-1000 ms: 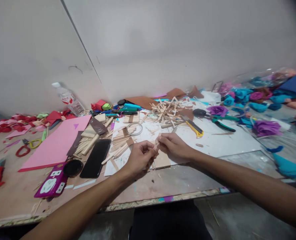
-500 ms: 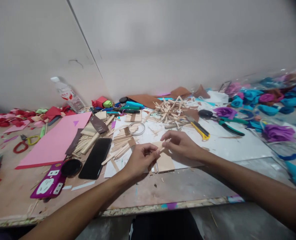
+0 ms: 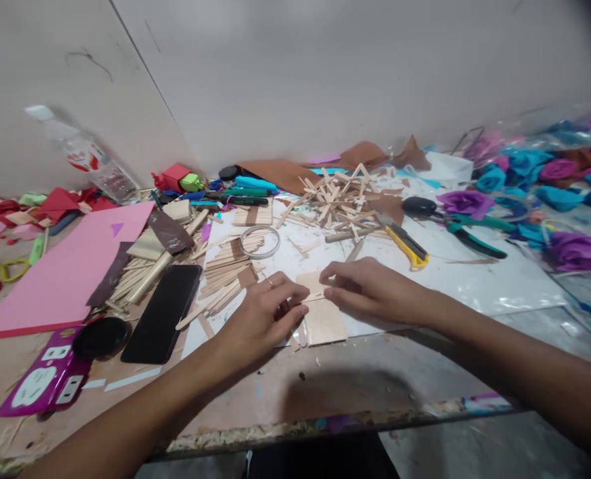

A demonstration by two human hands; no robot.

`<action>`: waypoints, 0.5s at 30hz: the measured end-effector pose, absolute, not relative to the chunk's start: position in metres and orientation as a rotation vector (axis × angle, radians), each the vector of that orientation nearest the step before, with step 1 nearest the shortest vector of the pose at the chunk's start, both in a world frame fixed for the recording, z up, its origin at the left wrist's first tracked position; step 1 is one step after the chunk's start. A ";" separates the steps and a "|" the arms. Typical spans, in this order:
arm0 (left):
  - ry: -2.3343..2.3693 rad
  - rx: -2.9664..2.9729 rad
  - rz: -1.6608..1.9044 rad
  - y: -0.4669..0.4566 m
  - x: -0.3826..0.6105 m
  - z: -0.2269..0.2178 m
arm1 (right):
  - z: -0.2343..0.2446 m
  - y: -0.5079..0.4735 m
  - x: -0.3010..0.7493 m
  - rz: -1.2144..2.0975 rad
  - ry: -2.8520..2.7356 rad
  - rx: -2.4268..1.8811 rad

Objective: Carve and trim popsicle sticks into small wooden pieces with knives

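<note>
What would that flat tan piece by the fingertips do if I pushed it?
The flat tan piece would probably slide rather than roll, because it lies flat. It looks thin, so it's likely light. Its straight edges suggest it may be fairly stiff.

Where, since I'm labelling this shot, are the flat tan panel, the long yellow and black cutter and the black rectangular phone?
Flat tan panel (image 3: 326, 324): head view, on its bare near part.
Long yellow and black cutter (image 3: 407, 247): head view, handle.
Black rectangular phone (image 3: 162, 315): head view, upper face.

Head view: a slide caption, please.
Left hand and right hand at a stick across a board, cutter lying nearby.
</note>
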State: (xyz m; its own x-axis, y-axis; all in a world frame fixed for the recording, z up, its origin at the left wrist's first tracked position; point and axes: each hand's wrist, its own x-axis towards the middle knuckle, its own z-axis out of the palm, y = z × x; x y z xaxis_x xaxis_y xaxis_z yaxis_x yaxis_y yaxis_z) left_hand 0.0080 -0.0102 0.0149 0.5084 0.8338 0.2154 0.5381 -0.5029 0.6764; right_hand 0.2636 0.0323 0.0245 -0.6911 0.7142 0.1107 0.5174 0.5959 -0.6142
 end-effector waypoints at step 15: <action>0.870 2.743 0.660 -0.009 0.002 0.009 | 0.018 0.067 0.299 0.113 -2.774 -0.904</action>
State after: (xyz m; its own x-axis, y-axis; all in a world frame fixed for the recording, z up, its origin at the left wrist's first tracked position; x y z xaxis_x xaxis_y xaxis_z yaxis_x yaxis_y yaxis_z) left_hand 0.0020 -0.0086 0.0086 0.7289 0.5847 0.3562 0.5003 -0.8100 0.3058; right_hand 0.2991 0.0674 0.0183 -0.7861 0.5898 0.1849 0.5727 0.8076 -0.1407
